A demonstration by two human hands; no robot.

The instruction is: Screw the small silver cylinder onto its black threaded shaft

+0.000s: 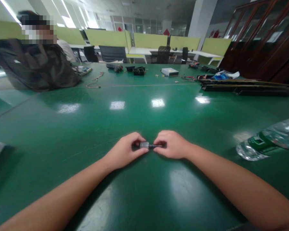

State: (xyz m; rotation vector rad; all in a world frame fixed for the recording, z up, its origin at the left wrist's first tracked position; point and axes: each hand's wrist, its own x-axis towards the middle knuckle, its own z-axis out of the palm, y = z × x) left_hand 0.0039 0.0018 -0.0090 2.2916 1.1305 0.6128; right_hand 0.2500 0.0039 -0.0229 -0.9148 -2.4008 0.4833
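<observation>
Near the middle of the green table (139, 120), a small silver-grey cylindrical piece (144, 145) is pinched between the thumb and fingers of my left hand (126, 149). A thin dark ribbed rod (155, 146) extends from its right end. Around the rod's right part, the thumb and fingers of my right hand (172, 144) are closed. The two hands face each other, a small gap apart, with the piece and rod in line between them. Fingers cover both outer ends of the item.
A clear bottle with a green label (262, 142) lies at the right. Farther back are a dark bag (43, 67), a looped cord (93, 81), black parts (139, 71), a white box (170, 72) and dark strips (243, 86). A person (66, 49) is behind the bag.
</observation>
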